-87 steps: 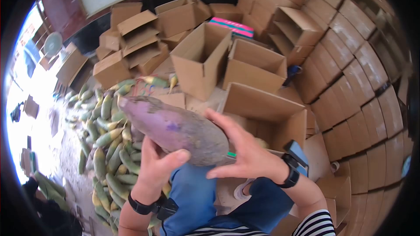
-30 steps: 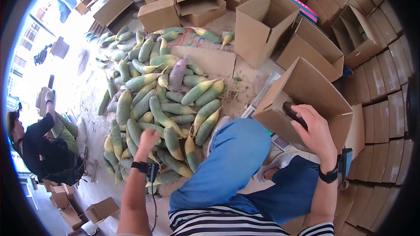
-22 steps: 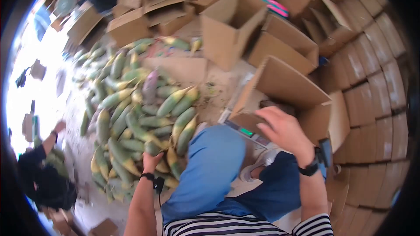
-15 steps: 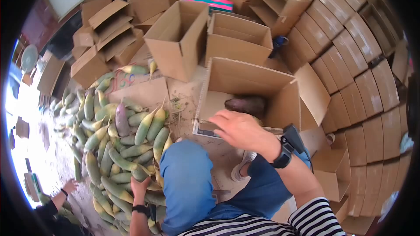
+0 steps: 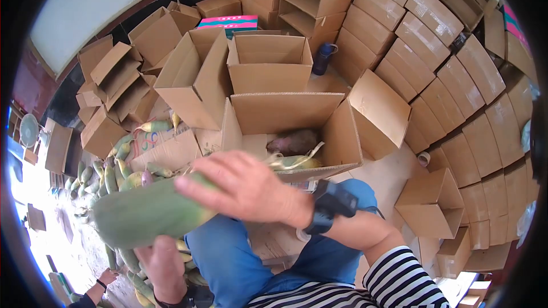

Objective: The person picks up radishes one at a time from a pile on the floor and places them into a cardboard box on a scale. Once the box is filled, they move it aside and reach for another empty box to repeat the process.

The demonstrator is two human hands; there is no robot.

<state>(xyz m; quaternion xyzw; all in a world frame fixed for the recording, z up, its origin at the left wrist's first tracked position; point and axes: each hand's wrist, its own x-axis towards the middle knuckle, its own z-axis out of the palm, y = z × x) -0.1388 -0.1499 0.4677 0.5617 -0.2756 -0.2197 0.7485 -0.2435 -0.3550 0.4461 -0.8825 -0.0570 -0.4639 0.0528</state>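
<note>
A large green radish (image 5: 140,212) is held up in front of my knees, slightly blurred. My left hand (image 5: 162,265) grips it from below. My right hand (image 5: 245,188) lies over its right end, fingers wrapped on the upper side. Just beyond stands an open cardboard box (image 5: 285,113). Inside it lie a purple radish (image 5: 294,141) and, nearer its front wall, a pale green radish (image 5: 299,163) with stringy roots. The pile of green radishes (image 5: 114,178) spreads at the left, partly hidden behind the held one.
Two more open boxes (image 5: 268,77) (image 5: 197,100) stand behind. Stacked cartons (image 5: 456,77) line the right side, with a dark blue bottle (image 5: 323,59) at the back. Another person's hand (image 5: 107,276) shows at lower left. A small open box (image 5: 431,202) sits at my right.
My left hand has lifted a green radish from the pile. My right hand has moved left from over the box onto it. The view has shifted, and the pale radish in the box now shows.
</note>
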